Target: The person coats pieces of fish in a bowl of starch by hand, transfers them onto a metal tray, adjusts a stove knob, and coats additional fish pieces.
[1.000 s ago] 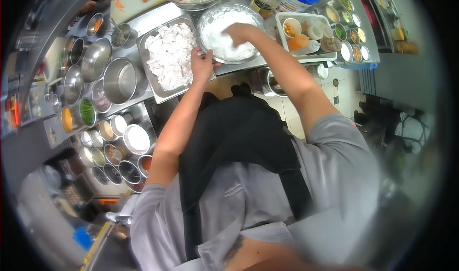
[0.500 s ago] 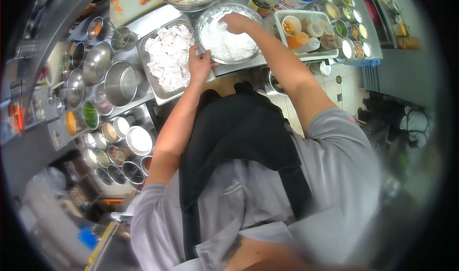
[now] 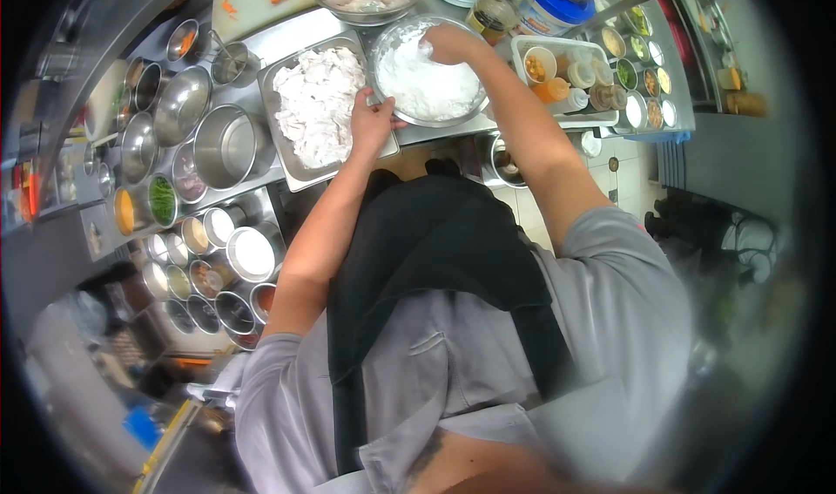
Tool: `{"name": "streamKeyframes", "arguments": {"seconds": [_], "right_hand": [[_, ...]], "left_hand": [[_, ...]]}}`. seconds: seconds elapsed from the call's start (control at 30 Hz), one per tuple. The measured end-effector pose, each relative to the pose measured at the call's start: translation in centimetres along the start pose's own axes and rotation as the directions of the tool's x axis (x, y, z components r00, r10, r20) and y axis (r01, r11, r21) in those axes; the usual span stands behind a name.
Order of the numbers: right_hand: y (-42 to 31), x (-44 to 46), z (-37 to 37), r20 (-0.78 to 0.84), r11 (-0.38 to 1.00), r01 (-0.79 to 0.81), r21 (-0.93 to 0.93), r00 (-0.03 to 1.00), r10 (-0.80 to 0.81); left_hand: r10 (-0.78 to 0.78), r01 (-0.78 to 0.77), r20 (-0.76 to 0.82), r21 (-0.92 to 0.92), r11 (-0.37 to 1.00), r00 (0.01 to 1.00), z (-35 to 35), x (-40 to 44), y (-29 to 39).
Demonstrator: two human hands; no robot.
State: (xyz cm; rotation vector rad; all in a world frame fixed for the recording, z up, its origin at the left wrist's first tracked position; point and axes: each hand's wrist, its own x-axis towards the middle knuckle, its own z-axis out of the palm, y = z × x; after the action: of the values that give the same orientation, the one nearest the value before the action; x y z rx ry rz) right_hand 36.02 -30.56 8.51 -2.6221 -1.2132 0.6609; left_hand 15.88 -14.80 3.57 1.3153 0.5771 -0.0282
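A round metal bowl point(image 3: 477, 111) holds white powder point(image 3: 422, 80). My right hand point(image 3: 448, 44) reaches into the upper part of this bowl, its fingertips sunk in the powder; what they hold, if anything, is hidden. My left hand point(image 3: 373, 118) is at the bowl's lower left rim, its thumb and fingers on the edge, between the bowl and a rectangular metal tray point(image 3: 300, 180). White-coated pieces point(image 3: 318, 102) fill much of that tray. Behind stands another metal bowl point(image 3: 370, 13) with pale raw pieces.
A white basket point(image 3: 566, 118) with squeeze bottles and a cup stands right of the powder bowl. Behind it are a jar point(image 3: 496, 15) and a blue-lidded tub point(image 3: 557, 4). A cutting board point(image 3: 252, 10) with carrots lies at the back left. Metal pots point(image 3: 228, 145) stand at left.
My right hand has moved up and back within the powder bowl since the earliest frame, its fingers now lower in the powder. My left hand stays at the rim. The whole view has shifted slightly.
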Motion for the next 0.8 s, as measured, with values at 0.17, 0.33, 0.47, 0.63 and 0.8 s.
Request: {"name": "streamKeyframes", "arguments": {"seconds": [0.17,0.33,0.47,0.63,0.8], "right_hand": [[-0.6,-2.1,-1.2,-0.058,0.994,0.070,0.079,0.996,-0.066],[-1.8,-1.9,-1.8,-0.216,0.984,-0.088,0.156,0.969,0.121],[0.2,-0.2,3.0,-0.030,0.997,-0.076,0.000,0.997,0.076],[0.0,-1.8,1.2,0.080,0.996,-0.072,0.047,0.994,0.068],[-1.8,-2.4,-5.1,-0.205,0.980,-0.135,0.144,0.965,0.163]], "left_hand": [[0.010,-0.010,-0.031,0.001,1.000,0.999,-0.5,-0.1,0.0],[0.184,-0.160,-0.185,0.134,0.978,0.965,-1.2,0.8,1.1],[0.377,-0.318,-0.238,0.254,0.914,0.895,-1.2,4.1,3.7],[0.400,-0.369,-0.284,0.156,0.916,0.872,-0.6,11.4,8.1],[0.284,-0.214,-0.239,0.279,0.936,0.929,-1.2,17.7,9.3]]}}
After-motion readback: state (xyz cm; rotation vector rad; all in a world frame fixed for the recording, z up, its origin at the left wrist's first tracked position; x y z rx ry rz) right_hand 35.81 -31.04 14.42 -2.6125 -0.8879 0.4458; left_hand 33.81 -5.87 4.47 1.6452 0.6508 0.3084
